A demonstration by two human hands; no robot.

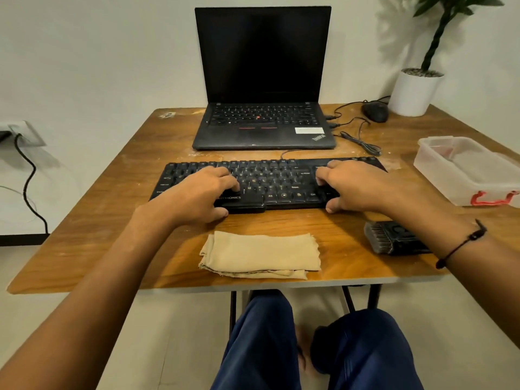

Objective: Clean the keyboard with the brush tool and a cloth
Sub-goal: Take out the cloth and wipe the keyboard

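Observation:
A black keyboard [275,181] lies across the middle of the wooden table [98,220]. My left hand [202,192] grips its left half, fingers curled over the keys and thumb at the front edge. My right hand [357,187] holds the right half the same way, covering the keys there. A folded beige cloth [261,254] lies flat in front of the keyboard, near the table's front edge. The dark brush tool [391,237] lies to the right of the cloth, partly hidden under my right forearm.
An open black laptop [264,80] stands behind the keyboard. A mouse [375,111], loose cables [360,142] and a white plant pot [413,91] sit at the back right. A clear plastic box [464,170] with a red latch stands at the right edge.

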